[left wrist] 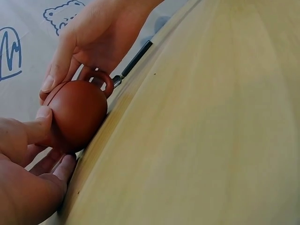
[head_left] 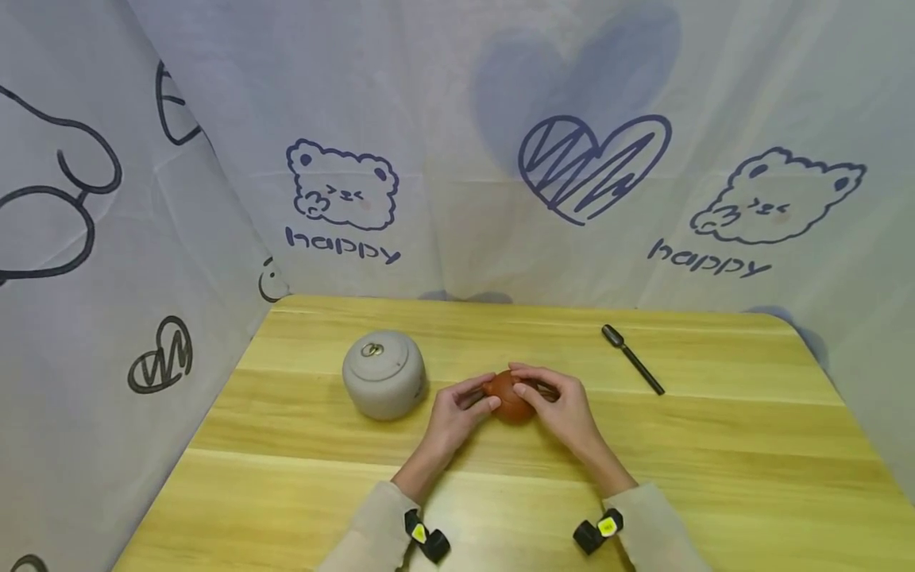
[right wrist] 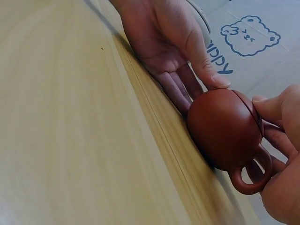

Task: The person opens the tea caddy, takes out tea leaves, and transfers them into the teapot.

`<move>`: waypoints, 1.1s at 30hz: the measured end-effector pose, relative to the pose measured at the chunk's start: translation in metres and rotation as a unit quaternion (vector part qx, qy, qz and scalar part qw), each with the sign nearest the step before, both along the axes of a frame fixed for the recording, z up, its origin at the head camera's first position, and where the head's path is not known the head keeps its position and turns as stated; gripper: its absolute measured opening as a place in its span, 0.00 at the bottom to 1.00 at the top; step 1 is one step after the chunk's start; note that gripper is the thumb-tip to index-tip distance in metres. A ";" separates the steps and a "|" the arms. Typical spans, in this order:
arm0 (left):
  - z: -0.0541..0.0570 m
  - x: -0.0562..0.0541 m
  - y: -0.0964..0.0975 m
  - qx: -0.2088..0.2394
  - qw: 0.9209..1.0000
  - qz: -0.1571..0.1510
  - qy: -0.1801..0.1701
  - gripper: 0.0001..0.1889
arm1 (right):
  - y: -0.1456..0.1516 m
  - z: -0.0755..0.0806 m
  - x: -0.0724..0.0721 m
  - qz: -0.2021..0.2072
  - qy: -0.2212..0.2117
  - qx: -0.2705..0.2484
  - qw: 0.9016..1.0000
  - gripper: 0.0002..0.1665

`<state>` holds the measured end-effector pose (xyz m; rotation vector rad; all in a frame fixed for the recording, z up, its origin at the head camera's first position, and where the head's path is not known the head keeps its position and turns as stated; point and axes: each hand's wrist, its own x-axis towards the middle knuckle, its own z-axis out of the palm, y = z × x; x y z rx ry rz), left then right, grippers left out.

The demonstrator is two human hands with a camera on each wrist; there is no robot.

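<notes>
A small reddish-brown clay teapot (head_left: 513,407) stands on the wooden table between my two hands. My left hand (head_left: 456,415) grips its left side, with the thumb on the near wall and the fingers round the far side. On the right, my right hand (head_left: 563,403) holds the pot near its top, the thumb close to the lid seam. The teapot's loop handle (right wrist: 253,180) shows below that hand in the right wrist view. In the left wrist view both hands touch the round body (left wrist: 84,115). Fingers hide much of the spout side.
A grey lidded jar (head_left: 384,377) with a small ring on its lid stands left of my left hand. A dark scoop (head_left: 633,360) lies at the back right of the wooden table (head_left: 729,461). Printed cloth (head_left: 457,199) hangs behind and at the left.
</notes>
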<state>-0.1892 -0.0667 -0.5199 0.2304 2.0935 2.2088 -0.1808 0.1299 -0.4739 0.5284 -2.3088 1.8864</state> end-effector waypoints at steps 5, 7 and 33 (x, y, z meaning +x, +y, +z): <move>-0.002 -0.001 -0.001 0.005 1.000 0.014 -0.014 0.18 | 0.000 0.001 0.000 0.000 -0.011 0.003 1.000 0.13; -0.003 -0.001 -0.001 0.006 1.000 0.021 -0.013 0.17 | -0.001 0.002 0.000 -0.002 -0.014 0.006 1.000 0.13; -0.004 -0.005 -0.001 0.034 0.997 0.067 -0.030 0.14 | 0.001 -0.027 -0.017 -0.019 0.012 -0.018 1.000 0.13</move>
